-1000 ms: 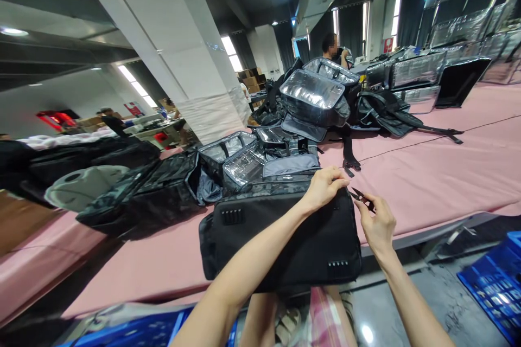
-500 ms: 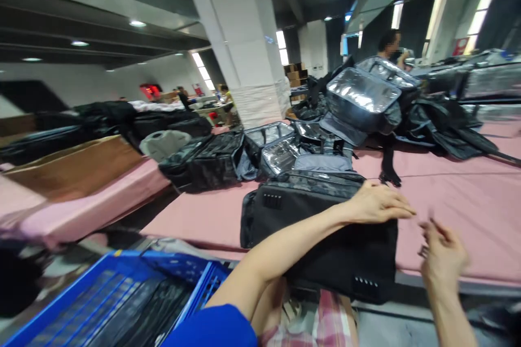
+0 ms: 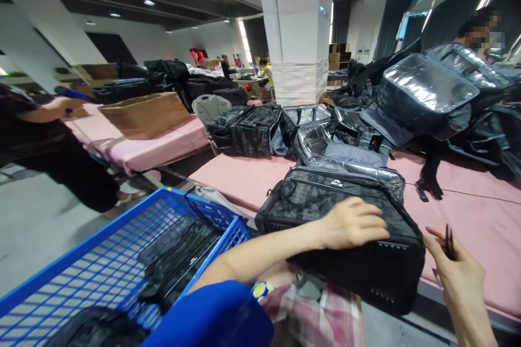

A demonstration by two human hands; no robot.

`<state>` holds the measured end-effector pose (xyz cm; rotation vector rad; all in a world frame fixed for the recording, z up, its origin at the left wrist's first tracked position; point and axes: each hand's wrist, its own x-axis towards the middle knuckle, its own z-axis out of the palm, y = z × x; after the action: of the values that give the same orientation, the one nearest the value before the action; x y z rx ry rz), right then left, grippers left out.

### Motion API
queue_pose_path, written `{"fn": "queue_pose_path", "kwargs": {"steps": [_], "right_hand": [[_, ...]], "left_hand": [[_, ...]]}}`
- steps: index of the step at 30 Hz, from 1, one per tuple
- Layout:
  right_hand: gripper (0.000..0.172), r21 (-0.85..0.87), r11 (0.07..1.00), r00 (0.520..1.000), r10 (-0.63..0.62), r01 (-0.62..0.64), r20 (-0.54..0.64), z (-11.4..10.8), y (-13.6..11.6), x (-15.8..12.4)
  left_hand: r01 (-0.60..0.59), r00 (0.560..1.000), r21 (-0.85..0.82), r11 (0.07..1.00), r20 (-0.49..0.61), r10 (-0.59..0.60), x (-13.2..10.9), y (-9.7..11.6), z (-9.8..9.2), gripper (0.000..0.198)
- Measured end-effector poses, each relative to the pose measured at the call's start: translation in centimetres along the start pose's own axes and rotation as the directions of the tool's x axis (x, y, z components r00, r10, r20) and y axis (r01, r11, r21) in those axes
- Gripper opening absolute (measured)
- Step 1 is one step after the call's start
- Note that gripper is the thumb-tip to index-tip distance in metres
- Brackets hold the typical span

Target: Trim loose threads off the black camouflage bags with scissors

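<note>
A black camouflage bag [image 3: 301,192] with a white logo stands tilted at the table's near edge, its plain black side facing me. My left hand [image 3: 356,222] lies across the bag's top edge, fingers stretched out and resting on the fabric. Just off the bag's right end, my right hand [image 3: 459,265] is closed around small dark thread snips [image 3: 449,241], whose two thin tips point up. Most of the snips is hidden in the palm.
A blue plastic crate [image 3: 101,236] with dark bags inside stands at my left. Silver-lined bags [image 3: 431,84] are piled on the pink-covered table [image 3: 480,211]. A cardboard box [image 3: 142,116] sits on another table. One person [image 3: 49,141] is at far left, another [image 3: 472,30] behind the pile.
The bag has tipped, so its camouflage face with the logo now shows. My left hand has moved from the bag's right corner onto its top edge. The view has swung left.
</note>
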<state>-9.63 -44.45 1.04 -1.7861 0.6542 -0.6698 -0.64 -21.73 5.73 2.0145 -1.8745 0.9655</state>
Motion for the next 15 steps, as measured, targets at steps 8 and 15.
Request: {"fn": "queue_pose_path", "kwargs": {"steps": [8, 15], "right_hand": [[0.046, -0.216, 0.91, 0.933, -0.36, 0.355, 0.019, 3.3, 0.1, -0.7], [0.038, -0.336, 0.822, 0.862, -0.503, 0.46, -0.052, 4.6, -0.3, 1.1]], "left_hand": [[0.524, 0.852, -0.082, 0.848, 0.023, -0.524, -12.6, 0.5, -4.1, 0.023], [0.541, 0.84, -0.062, 0.839, -0.004, -0.542, -10.5, 1.3, -2.8, 0.027]]}}
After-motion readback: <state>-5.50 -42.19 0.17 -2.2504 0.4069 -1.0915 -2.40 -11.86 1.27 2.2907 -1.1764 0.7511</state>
